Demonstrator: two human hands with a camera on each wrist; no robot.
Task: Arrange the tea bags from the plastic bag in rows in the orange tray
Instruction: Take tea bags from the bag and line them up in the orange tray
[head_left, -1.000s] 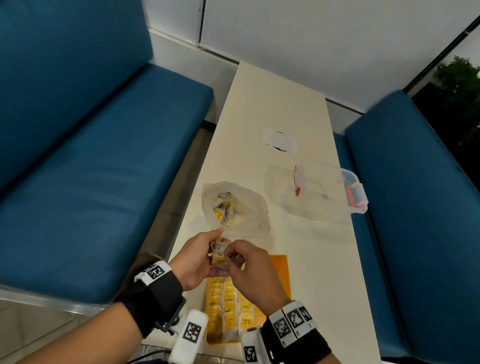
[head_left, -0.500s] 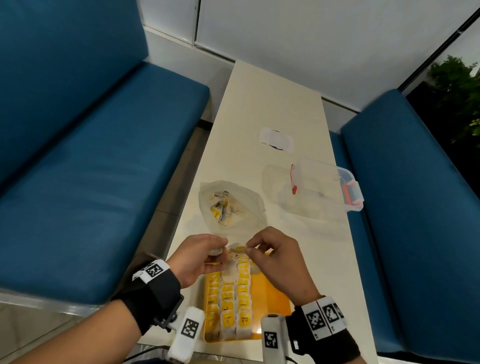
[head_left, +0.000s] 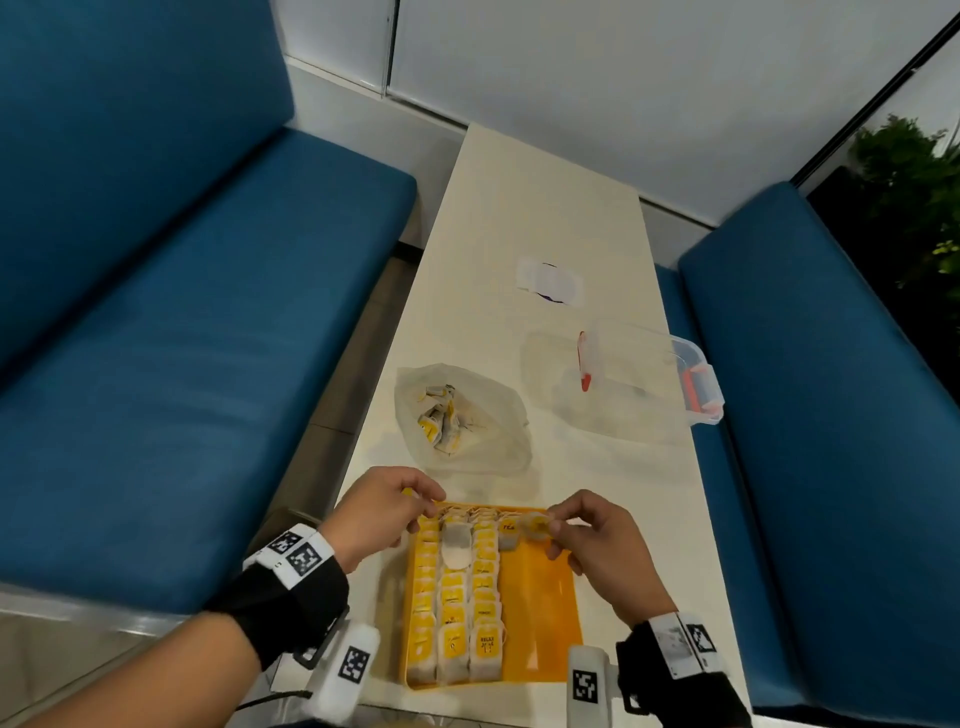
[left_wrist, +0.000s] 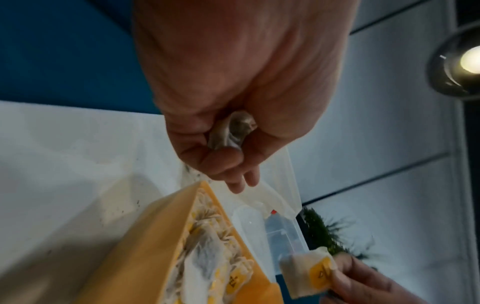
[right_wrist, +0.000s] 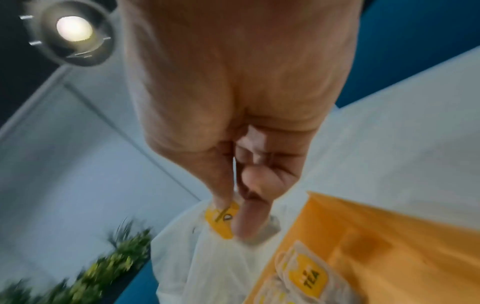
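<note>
The orange tray (head_left: 540, 613) lies at the near table edge with three full rows of yellow-labelled tea bags (head_left: 485, 587) and one bag (head_left: 508, 534) starting a fourth row. A pale bag (head_left: 456, 545) lies loose on top of the middle row. My left hand (head_left: 423, 499) hovers at the tray's far left corner, its fingers curled round a greyish tea bag (left_wrist: 231, 131). My right hand (head_left: 558, 525) pinches another tea bag (head_left: 535, 524) by its yellow label (right_wrist: 221, 218) over the tray's far edge. The plastic bag (head_left: 462, 415) with more tea bags lies just beyond.
A clear plastic box (head_left: 644, 379) with red latches stands at the right table edge, its lid beside it. A white paper patch (head_left: 550, 280) lies farther back. Blue benches flank the narrow table (head_left: 519, 208).
My hands, together above the tray before, have drawn apart. The right hand carried one tea bag rightward over the fourth row. The left hand went to the far left corner.
</note>
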